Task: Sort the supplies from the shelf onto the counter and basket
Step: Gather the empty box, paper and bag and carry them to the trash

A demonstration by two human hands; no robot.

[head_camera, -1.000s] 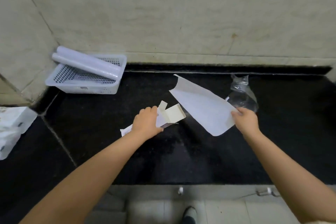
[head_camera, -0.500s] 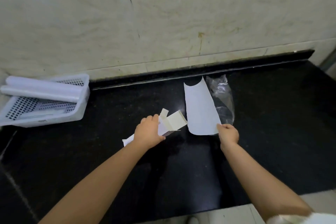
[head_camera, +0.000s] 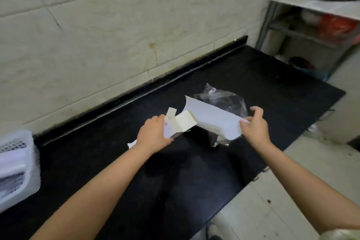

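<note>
A glossy black stone counter [head_camera: 175, 191] runs along a pale tiled wall [head_camera: 97, 35], with a metal-framed shelf [head_camera: 311, 31] at its far right end. At the left edge sits a white perforated plastic basket [head_camera: 21, 171] holding pale rolls. Mid-counter, a stiff curved white sheet [head_camera: 212, 121] overlaps crinkled clear plastic wrap [head_camera: 224, 99]. The right hand [head_camera: 255, 128] pinches the sheet's near end between thumb and fingers. The left hand [head_camera: 153, 134], fingers curled, grips an opened white cardboard box [head_camera: 179, 124], flaps raised.
</note>
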